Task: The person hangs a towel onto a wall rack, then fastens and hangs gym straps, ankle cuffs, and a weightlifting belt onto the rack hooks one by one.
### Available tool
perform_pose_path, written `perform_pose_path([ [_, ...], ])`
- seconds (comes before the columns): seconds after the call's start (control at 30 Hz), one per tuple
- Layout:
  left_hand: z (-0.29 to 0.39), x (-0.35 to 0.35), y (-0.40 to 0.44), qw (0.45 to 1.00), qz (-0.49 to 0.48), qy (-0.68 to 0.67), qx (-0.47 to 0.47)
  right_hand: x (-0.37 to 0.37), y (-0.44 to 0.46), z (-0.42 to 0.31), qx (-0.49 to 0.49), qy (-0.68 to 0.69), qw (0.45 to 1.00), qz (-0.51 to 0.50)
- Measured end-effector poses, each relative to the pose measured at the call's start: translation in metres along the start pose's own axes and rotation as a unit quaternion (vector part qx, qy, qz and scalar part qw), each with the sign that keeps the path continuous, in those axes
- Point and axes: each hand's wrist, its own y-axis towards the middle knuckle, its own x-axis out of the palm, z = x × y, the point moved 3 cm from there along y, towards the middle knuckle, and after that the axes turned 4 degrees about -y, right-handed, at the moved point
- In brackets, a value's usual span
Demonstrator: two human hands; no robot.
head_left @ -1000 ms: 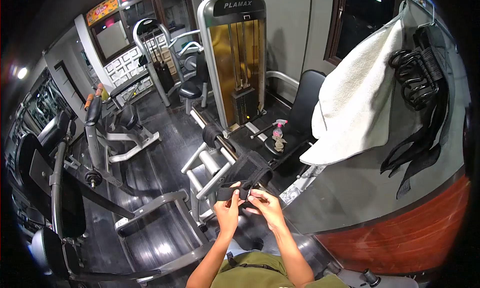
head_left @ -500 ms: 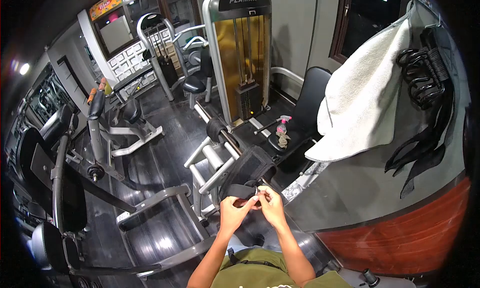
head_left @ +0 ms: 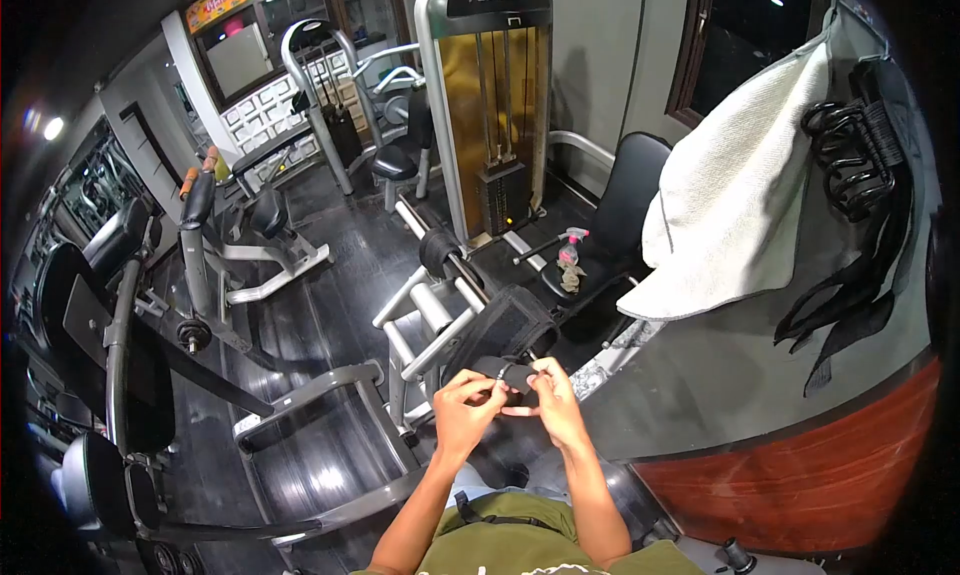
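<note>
My left hand (head_left: 464, 412) is closed in a pinch on a black strap (head_left: 515, 374), just in front of my body. Close on its right, my right hand (head_left: 555, 400) pinches the same strap near its other side. Beyond the fingers, a wide black mesh band (head_left: 510, 325) hangs by the metal bar of a machine. A black cuff (head_left: 438, 253) is wrapped around that bar higher up. Small details between my fingertips are too small to tell.
A weight-stack machine (head_left: 480, 105) stands ahead, with a black seat and a pink spray bottle (head_left: 569, 247) beside it. A white towel (head_left: 730, 185) and black straps (head_left: 860, 155) hang at right. Gym machines (head_left: 130, 365) fill the left.
The hands have shifted along the black strap, and its free length at the left hand no longer sticks out to the left. The view has moved slightly, so the machines appear farther right.
</note>
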Motion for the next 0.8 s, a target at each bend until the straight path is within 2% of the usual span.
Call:
perform_pose_path([
  [0.27,0.028,-0.014,0.021,0.998,0.053,-0.010,0.035,0.011,-0.015,-0.062,-0.079,-0.023,0.996,-0.027],
  [0.37,0.034,-0.018,0.031,0.998,0.055,0.038,-0.002,0.008,-0.018,-0.070,-0.097,-0.043,0.993,-0.058],
  [0.43,0.046,-0.020,0.035,0.996,0.048,0.069,0.015,0.012,-0.019,-0.076,-0.114,-0.078,0.987,-0.085],
  [0.53,0.051,-0.018,0.038,0.993,0.024,0.108,0.031,0.022,-0.019,-0.085,-0.122,-0.040,0.986,-0.109],
  [0.6,0.046,-0.016,0.040,0.993,0.007,0.117,0.032,0.026,-0.015,-0.092,-0.213,-0.144,0.957,-0.131],
  [0.67,0.027,-0.010,0.045,0.993,-0.018,-0.056,0.103,0.027,-0.011,-0.092,-0.221,-0.125,0.958,-0.130],
  [0.7,0.022,-0.007,0.045,0.986,-0.075,-0.126,0.077,0.026,-0.007,-0.092,-0.189,-0.059,0.972,-0.126],
  [0.73,0.020,-0.004,0.043,0.986,-0.076,-0.126,0.077,0.024,-0.005,-0.090,-0.155,0.008,0.980,-0.120],
  [0.8,0.026,0.004,0.039,0.955,-0.121,-0.248,0.108,0.024,0.001,-0.085,-0.157,-0.015,0.980,-0.119],
])
